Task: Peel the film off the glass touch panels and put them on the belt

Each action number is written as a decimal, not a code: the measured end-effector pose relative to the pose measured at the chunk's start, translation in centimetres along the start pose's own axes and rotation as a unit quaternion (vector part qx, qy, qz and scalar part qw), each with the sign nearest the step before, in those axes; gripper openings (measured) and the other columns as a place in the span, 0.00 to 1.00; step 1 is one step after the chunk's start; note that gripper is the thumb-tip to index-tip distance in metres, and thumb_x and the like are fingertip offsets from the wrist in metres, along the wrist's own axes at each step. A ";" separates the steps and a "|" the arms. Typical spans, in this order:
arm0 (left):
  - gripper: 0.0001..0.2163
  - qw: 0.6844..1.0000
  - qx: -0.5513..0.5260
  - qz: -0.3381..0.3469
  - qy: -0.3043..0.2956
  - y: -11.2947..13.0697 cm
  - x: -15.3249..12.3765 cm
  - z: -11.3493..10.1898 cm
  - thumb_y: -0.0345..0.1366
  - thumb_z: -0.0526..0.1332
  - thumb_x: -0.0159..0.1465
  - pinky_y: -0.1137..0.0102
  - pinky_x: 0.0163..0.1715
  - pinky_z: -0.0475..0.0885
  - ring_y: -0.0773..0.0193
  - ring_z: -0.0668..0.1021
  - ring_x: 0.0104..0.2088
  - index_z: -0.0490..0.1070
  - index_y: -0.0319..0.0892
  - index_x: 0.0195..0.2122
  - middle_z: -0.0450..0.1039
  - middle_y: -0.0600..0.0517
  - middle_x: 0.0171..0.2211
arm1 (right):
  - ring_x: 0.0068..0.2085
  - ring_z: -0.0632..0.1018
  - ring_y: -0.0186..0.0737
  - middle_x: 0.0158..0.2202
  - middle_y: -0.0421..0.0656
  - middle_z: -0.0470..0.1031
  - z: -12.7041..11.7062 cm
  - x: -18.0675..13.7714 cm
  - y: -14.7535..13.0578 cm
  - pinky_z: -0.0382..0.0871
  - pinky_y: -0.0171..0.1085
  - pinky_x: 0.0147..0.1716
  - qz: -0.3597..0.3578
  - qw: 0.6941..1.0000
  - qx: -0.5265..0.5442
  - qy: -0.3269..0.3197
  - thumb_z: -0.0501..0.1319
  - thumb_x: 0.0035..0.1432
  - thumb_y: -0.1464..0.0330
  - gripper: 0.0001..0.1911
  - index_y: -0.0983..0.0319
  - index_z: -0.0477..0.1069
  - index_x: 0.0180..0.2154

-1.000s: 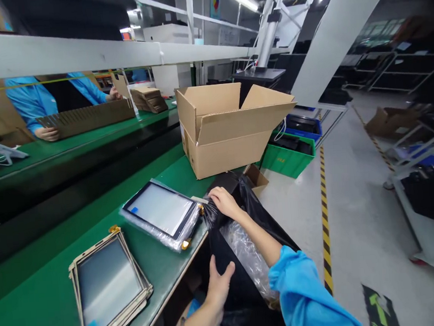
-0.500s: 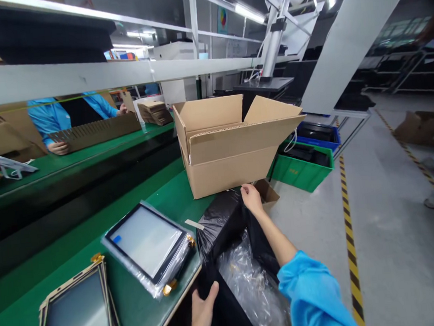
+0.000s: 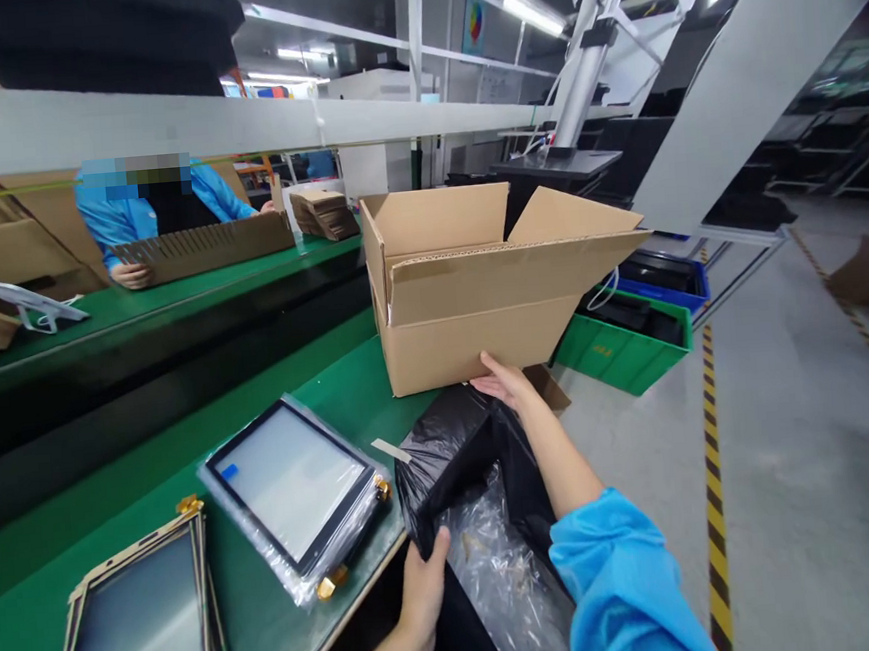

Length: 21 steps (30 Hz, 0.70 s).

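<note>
A black plastic bag hangs over the bench edge, its mouth spread around crumpled clear plastic wrapping. My left hand grips the near left rim of the bag, thumb and fingers on either side of the film. At the bag's far end my right hand has its fingers stretched out, by the lower front edge of an open cardboard box. Left of the bag, a flat screen panel in clear plastic lies on the green bench. More framed panels are stacked nearer me.
A green crate and a blue crate with dark items stand beyond the box. Across the bench a co-worker in a blue jacket holds a slotted cardboard strip. Striped tape marks the floor on the right.
My right hand has let go of the bag's far rim and opened out toward the box. My left hand has moved slightly up along the bag's rim. The view has shifted a little.
</note>
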<state>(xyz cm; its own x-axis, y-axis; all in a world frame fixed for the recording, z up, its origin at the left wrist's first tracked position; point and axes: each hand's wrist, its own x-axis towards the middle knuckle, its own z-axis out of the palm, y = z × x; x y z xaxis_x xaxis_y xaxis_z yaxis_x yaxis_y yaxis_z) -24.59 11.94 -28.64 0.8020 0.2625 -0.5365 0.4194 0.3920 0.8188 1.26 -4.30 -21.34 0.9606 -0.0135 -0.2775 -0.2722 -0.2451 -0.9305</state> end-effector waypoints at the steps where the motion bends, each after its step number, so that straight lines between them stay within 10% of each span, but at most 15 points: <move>1: 0.25 1.000 0.006 0.001 0.006 0.1 0.4 0.2 0.45 0.69 0.53 0.63 0.61 0.57 0.49 0.67 0.60 0.73 0.33 0.48 0.69 0.38 0.56 | 0.35 0.78 0.36 0.36 0.43 0.75 0.2 -0.6 0.1 0.74 0.40 0.36 -0.016 0.999 -0.029 -0.003 0.56 0.65 0.59 0.16 0.67 0.70 0.41; 11: 0.25 0.999 0.015 0.024 -0.021 1.2 -0.8 0.4 0.49 0.64 0.55 0.60 0.59 0.59 0.45 0.69 0.58 0.75 0.31 0.45 0.72 0.37 0.53 | 0.46 0.72 0.38 0.39 0.44 0.74 10.9 -8.4 0.2 0.62 0.39 0.50 -0.293 0.886 -0.301 -0.197 0.57 0.62 0.75 0.08 0.62 0.74 0.32; 21: 0.19 0.996 -0.017 0.087 -0.001 4.0 -0.2 2.5 0.41 0.63 0.56 0.64 0.64 0.48 0.50 0.60 0.64 0.76 0.36 0.46 0.71 0.42 0.55 | 0.45 0.75 0.41 0.43 0.44 0.73 12.2 -8.1 -1.5 0.69 0.47 0.46 -0.275 0.778 -0.493 -0.276 0.59 0.63 0.64 0.10 0.65 0.71 0.40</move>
<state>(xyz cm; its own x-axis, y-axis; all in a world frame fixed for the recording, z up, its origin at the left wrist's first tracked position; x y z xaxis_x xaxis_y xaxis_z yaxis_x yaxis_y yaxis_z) -22.01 11.24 -24.79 0.8617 0.3277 -0.3873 0.2595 0.3713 0.8915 -6.77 8.02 -20.66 0.6729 0.7075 -0.2160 0.6073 -0.6951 -0.3847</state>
